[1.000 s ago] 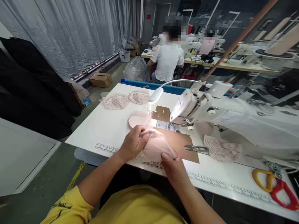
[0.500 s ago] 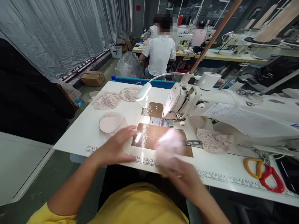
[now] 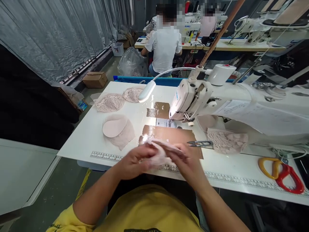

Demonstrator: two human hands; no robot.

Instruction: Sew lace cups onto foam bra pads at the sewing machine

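Nearest us, our left hand (image 3: 135, 162) and right hand (image 3: 190, 162) pinch a folded pale pink fabric piece (image 3: 158, 158) between them, raised over the ruler marks (image 3: 106, 156) along the front of the white table (image 3: 77, 141). Just beyond it we see a brown sheet (image 3: 173, 133), with snips (image 3: 201, 144) lying partly across its right side. A pale cup piece (image 3: 115, 127) lies to our left; farther back stand the sewing machine (image 3: 182, 96) and two lace cups (image 3: 109, 102). A co-worker in a white shirt (image 3: 166, 48) sits beyond.
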